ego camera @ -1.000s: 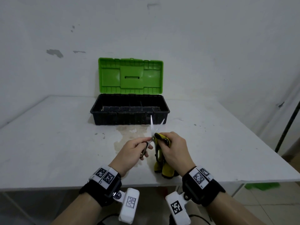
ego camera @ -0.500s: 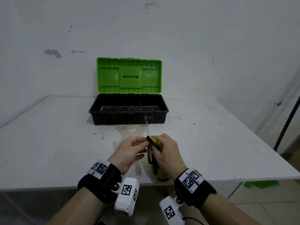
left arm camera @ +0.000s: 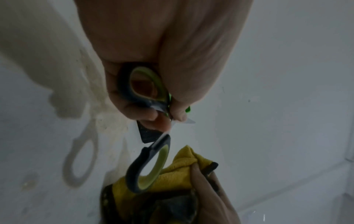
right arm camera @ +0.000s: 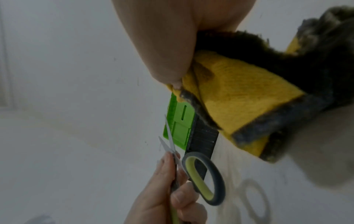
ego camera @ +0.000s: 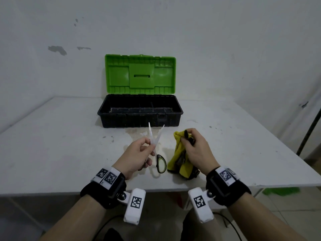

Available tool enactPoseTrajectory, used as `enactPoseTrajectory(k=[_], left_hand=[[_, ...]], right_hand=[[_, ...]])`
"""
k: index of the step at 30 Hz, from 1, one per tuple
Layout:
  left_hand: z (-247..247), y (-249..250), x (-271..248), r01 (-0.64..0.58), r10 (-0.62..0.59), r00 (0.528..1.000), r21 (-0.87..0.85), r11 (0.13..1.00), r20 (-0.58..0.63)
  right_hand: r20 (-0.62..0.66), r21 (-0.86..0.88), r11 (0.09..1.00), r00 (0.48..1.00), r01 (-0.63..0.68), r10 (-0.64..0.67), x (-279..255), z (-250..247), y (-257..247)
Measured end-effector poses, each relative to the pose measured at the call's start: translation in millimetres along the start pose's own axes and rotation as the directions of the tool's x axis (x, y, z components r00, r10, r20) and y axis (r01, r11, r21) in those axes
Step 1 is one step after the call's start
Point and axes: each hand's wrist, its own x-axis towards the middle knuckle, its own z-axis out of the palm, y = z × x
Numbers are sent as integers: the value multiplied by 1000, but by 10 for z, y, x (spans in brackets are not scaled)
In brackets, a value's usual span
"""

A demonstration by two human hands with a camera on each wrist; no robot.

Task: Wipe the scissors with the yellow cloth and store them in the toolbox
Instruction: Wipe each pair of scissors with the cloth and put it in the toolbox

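Note:
My left hand (ego camera: 139,154) grips the scissors (ego camera: 160,163) near their pivot, above the table. The white blades (ego camera: 153,136) are spread apart and point toward the toolbox. The dark handle loops with lime lining (left arm camera: 151,165) (right arm camera: 203,177) hang toward me. My right hand (ego camera: 194,148) pinches the yellow cloth (ego camera: 180,159) with its dark edging (right arm camera: 239,97), held a short way right of the scissors and apart from them. The toolbox (ego camera: 140,120) is black with its green lid (ego camera: 140,73) standing open behind, and it looks empty.
The white table (ego camera: 52,145) has a yellowish stain in front of the toolbox. Its front edge runs just under my wrists. A white wall stands close behind the toolbox. A dark pole (ego camera: 309,129) leans at the far right, off the table.
My right hand has pulled the yellow cloth off the scissors and moved right. The scissor blades, closed half a second ago, are spread apart and held by my left hand alone.

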Motion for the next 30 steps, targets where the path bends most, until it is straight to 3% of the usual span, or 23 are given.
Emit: enactPoseTrajectory(k=[3,9,15,22,30], left_hand=[[28,-25,-12,-32,32,999,-14,999,21],[76,-62,-12,-38,39,999,-38,999,9],[135,-144,17,18,-20,1000,-94,995,-21],[157,-194,13,4,-6,1000,-95,995,-26],[205,-158,-43,-56,56,998,-55,997,-10]], right_hand=[[70,54,999,998,3,-7,-37,-9,-25],[90,117,990,992,77,-87,-137,3,-135],[105,-138,909,919,393,-381,-126,71,-67],[155,-231,875,904,424,-397,-89,110,-31],[312,-284,788,830,546,-463,-165,235,-50]])
